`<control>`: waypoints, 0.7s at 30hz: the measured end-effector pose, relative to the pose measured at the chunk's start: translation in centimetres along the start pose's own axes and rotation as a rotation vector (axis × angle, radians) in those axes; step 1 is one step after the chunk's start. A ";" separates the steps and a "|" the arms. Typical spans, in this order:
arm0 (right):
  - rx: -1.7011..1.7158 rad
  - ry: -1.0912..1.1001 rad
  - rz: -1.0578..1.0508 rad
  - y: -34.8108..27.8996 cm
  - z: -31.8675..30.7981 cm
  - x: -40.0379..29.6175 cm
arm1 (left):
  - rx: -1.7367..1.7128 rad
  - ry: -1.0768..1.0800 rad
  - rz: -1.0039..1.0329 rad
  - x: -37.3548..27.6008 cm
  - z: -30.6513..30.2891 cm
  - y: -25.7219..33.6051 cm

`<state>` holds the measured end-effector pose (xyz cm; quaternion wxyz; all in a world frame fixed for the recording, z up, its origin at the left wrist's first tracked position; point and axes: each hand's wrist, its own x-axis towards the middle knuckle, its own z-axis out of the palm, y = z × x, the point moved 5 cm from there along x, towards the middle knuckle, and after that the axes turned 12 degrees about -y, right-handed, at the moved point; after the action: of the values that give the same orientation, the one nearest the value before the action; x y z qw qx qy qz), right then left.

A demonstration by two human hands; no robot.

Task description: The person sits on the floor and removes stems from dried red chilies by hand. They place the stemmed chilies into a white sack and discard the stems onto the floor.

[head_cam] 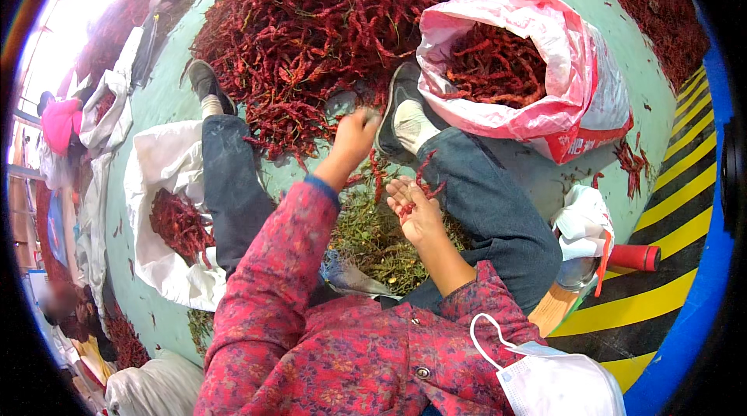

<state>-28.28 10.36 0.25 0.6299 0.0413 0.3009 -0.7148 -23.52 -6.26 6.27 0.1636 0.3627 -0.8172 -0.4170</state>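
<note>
My left hand (357, 129), its fingers curled and slightly blurred, is raised at the near edge of a large heap of dried red chili peppers (350, 13). Whether anything is between those fingers cannot be told. My right hand (419, 209) is palm up and holds a few red chili peppers (408, 206) across the palm and under the thumb. Beneath both hands, between my legs, lies a pile of greenish-brown stems (373, 229), with some red chilies at its far edge.
A pink-and-white woven sack (583, 77) of chilies stands at the right, beyond my leg. A white sack (152, 165) with chilies lies left. A red bottle (633, 258) and a glass jar (576, 273) sit near yellow-black floor stripes (677, 206). Another person (61, 124) is far left.
</note>
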 end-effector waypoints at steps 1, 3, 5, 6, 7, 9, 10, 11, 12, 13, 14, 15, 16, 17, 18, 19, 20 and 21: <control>-0.004 -0.003 0.016 0.4 0.4 -0.1 | 0.220 -0.063 -0.101 -1.9 1.5 -3.8; -0.038 -0.019 0.021 0.6 0.5 0.1 | 0.201 -0.251 -0.300 -6.6 5.3 -7.0; -0.042 -0.044 0.035 0.7 0.2 0.3 | 0.405 -0.327 -0.396 -9.4 7.3 -6.2; -0.067 -0.039 0.038 0.5 0.2 0.3 | 0.416 -0.309 -0.385 -10.0 7.9 -6.6; -0.084 -0.011 0.040 0.6 0.1 0.2 | 0.428 -0.291 -0.375 -10.3 8.4 -7.0; -0.118 0.042 0.038 0.7 -0.3 -0.1 | 0.303 -0.228 -0.381 -10.8 8.1 -7.5; -0.144 0.069 0.043 0.7 -0.6 -0.1 | 0.242 -0.197 -0.382 -10.8 7.7 -7.4; -0.169 0.095 0.050 0.9 -1.2 -0.1 | 0.160 -0.170 -0.369 -10.7 7.4 -7.2; -0.192 0.117 0.062 1.3 -1.5 0.0 | 0.082 -0.140 -0.360 -10.7 6.7 -7.2; -0.283 0.100 0.100 1.5 -1.6 0.1 | 0.004 -0.116 -0.347 -10.5 5.9 -6.1; -0.375 0.083 0.139 1.6 -1.7 0.2 | -0.083 -0.111 -0.320 -10.9 5.4 -4.6; -0.467 0.058 0.181 1.8 -1.5 0.2 | -0.005 -0.130 -0.275 -11.5 5.0 -3.4; -0.557 0.047 0.262 1.8 -1.0 -0.1 | 0.070 -0.150 -0.227 -12.1 4.9 -2.5; -0.665 -0.004 0.208 2.0 -0.9 0.2 | 0.145 -0.170 -0.179 -12.6 4.8 -1.7; -0.775 -0.055 0.154 2.2 -0.4 0.4 | 0.077 -0.145 -0.169 -13.1 4.5 -1.0; -0.884 -0.107 0.098 2.2 0.2 0.4 | -0.032 -0.151 -0.202 -13.4 4.8 -1.8; -0.931 -0.129 0.110 2.2 0.3 0.1 | -0.142 -0.158 -0.235 -13.7 5.3 -3.4; -0.886 -0.116 0.099 2.2 0.1 0.1 | -0.259 -0.169 -0.266 -13.8 5.5 -3.7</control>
<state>-26.21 10.19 -0.50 0.6361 -0.2582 0.5399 -0.4870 -15.56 5.44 0.46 0.0833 0.4073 -0.7125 -0.5653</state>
